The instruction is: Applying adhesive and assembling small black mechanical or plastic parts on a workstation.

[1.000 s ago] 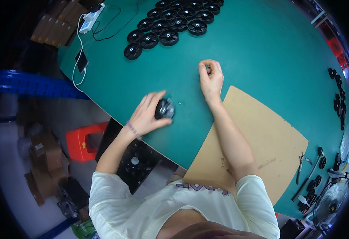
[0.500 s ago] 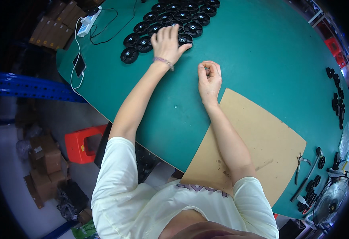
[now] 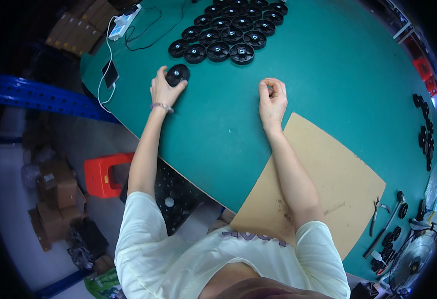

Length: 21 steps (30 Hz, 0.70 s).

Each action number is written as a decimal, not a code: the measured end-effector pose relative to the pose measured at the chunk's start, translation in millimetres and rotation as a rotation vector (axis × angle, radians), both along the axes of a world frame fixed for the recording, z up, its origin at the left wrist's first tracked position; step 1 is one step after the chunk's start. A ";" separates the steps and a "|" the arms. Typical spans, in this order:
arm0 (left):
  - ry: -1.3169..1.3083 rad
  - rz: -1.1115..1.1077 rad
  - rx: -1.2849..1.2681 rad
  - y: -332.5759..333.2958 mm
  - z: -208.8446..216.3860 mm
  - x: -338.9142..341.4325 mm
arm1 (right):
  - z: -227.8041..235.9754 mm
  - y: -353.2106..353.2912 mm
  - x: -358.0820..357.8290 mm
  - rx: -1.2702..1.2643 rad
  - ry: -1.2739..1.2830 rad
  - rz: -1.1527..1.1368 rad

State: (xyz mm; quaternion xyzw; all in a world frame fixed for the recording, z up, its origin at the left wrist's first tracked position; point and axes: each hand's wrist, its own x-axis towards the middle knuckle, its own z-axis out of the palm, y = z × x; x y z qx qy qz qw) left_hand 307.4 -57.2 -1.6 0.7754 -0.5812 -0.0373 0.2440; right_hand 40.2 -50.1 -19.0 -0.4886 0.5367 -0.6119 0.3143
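At the near left corner of a cluster of black wheels [image 3: 218,51], my left hand [image 3: 163,91] curves round one black wheel [image 3: 178,73] with a metallic centre. Thumb and fingers are on opposite sides of its rim, and a gap parts it from the other wheels. My right hand [image 3: 272,105] is over the green table [image 3: 213,107], just past the far corner of a brown cardboard sheet [image 3: 338,164]. Its fingers are curled in with the thumb against them. Whatever may be inside that curl is hidden.
A phone [image 3: 110,75] on a white cable and a power strip [image 3: 124,23] lie at the left edge. Pliers [image 3: 374,217], a long-handled tool [image 3: 384,230] and a fan [image 3: 413,256] are at the right. More black wheels [image 3: 424,132] line the far right. A red stool [image 3: 96,174] stands below.
My left hand has come off the middle of the cluster, moved left and nearer, and closed round the nearest left wheel. My right hand keeps its curl. The whole view has shifted slightly.
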 end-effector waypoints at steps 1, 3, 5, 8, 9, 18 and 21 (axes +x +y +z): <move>-0.036 -0.071 -0.029 10.2 0.6 -1.5 | 2.9 1.2 2.7 0.006 0.001 0.018; -0.063 -0.188 -0.056 17.4 -4.3 -13.1 | 3.8 1.3 4.7 0.017 0.008 0.034; -0.059 -0.197 -0.033 14.0 5.1 -36.5 | 5.8 1.4 5.0 0.003 0.020 0.027; -0.017 -0.164 -0.014 -8.2 3.7 -56.5 | 5.4 0.8 2.5 -0.015 0.027 0.023; -0.019 -0.166 -0.023 -10.9 1.3 -57.2 | 5.3 1.8 3.2 -0.024 0.026 0.021; 0.106 -0.193 -0.084 -8.8 0.0 -71.8 | 4.6 5.0 3.5 0.010 0.007 0.045; 0.047 -0.256 -0.062 -6.2 1.0 -86.0 | 4.4 2.9 -2.4 0.007 0.019 0.036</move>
